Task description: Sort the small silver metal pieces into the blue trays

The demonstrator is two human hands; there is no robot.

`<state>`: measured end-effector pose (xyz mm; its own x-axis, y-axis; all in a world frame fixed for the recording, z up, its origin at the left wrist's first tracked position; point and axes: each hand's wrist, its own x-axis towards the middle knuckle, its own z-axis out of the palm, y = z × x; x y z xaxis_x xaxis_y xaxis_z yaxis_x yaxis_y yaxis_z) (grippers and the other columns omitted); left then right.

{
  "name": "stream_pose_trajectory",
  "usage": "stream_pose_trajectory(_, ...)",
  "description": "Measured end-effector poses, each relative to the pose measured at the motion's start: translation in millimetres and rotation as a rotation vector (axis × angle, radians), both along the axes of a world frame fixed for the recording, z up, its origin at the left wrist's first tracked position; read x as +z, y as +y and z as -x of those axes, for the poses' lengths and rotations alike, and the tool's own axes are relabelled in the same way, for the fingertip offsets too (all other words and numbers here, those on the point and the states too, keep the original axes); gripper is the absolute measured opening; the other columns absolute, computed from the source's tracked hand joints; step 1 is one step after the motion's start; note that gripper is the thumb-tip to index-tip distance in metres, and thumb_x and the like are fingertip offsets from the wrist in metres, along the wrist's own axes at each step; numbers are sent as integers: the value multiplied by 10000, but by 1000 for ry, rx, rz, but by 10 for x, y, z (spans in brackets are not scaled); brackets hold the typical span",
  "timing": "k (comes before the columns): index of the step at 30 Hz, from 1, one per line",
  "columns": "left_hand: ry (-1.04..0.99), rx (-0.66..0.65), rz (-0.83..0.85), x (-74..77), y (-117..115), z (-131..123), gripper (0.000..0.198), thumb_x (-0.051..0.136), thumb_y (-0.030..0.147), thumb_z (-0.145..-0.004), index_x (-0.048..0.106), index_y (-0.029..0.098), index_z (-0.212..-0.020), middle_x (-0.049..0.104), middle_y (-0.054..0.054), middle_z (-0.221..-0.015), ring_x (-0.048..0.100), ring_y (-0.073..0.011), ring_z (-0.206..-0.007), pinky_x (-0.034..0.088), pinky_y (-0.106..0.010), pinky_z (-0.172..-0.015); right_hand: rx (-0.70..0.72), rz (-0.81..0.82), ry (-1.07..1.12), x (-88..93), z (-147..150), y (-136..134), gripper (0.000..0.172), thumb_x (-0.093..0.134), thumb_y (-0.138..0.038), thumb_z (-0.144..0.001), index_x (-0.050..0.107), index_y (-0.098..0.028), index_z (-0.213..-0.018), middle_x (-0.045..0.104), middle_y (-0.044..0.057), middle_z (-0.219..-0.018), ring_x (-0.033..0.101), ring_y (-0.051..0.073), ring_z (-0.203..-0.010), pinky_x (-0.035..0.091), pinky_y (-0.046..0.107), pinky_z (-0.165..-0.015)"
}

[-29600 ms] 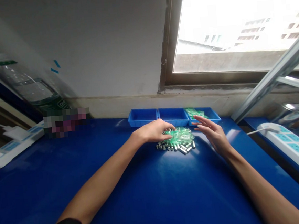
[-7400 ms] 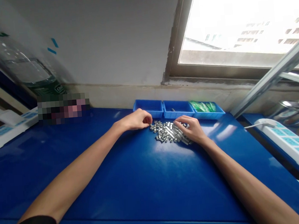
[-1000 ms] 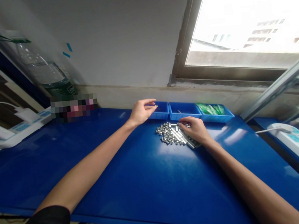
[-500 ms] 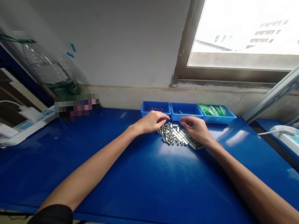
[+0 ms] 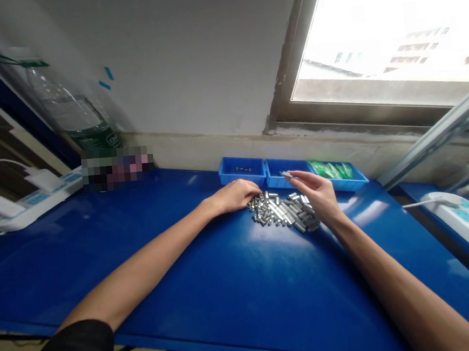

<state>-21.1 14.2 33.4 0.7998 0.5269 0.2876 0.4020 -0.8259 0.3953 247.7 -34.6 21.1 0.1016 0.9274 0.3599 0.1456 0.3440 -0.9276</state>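
Observation:
A pile of small silver metal parts [image 5: 280,211] lies on the blue table: short screw-like pieces on the left, longer rods on the right. My left hand [image 5: 236,195] rests at the pile's left edge, fingers bent together and pointing down at the small pieces; whatever they pinch is hidden. Between the thumb and fingertips of my right hand [image 5: 314,188] is a short silver metal rod [image 5: 286,174], held over the front of the middle blue bin [image 5: 278,181]. Several small dark pieces sit in the left blue bin [image 5: 241,180]. Green plastic packets [image 5: 333,170] fill the right bin.
Behind the bins rises a wall with a window [image 5: 374,51]. A large plastic bottle [image 5: 70,107] and a white power strip [image 5: 37,199] with chargers stand at the left. Another power strip [image 5: 465,222] and a slanted metal bar [image 5: 430,141] are at the right.
My right hand has risen from the pile towards the middle bin, with a silver rod now showing in its fingertips. My left hand has shifted slightly down at the pile, its fingers drawn closer together.

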Motion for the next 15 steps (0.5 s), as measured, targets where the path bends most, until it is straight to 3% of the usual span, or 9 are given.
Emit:
stream_pose_trajectory(3,6,58,-18,-5,46,35,322,560,71,-945,799,158,-1143,786,-104,-1176,746,-207,-1095,551,-263,-976,20,-12,34,0,4,7,479,872,-421,-778,773,-221,-1201,769,104,-1270,720,307,-1217,542,480,-1120)
stream_pose_trajectory(5,8,73,-19,-11,74,54,297,581,79,-937,808,149,-1117,795,-111,-1138,754,-214,-1060,554,-271,-949,7,-32,3,-3,-5,8,428,853,-425,-796,787,-218,-1165,751,109,-1308,706,309,-1241,533,475,-1130)
stream_pose_trajectory(11,-15,100,3,5,104,102,217,645,112,-902,821,155,-1021,808,-101,-1032,760,-207,-953,549,-264,-863,12,-45,-229,8,-125,-25,288,750,-458,-879,805,-213,-1021,824,85,-976,792,275,-932,627,437,-924)
stream_pose_trajectory(15,-17,133,37,10,109,124,165,663,129,-880,808,159,-954,802,-78,-938,745,-189,-856,530,-252,-776,43,19,-392,-46,-226,-26,322,725,-500,-885,815,-209,-988,821,94,-1042,773,292,-985,612,432,-925)
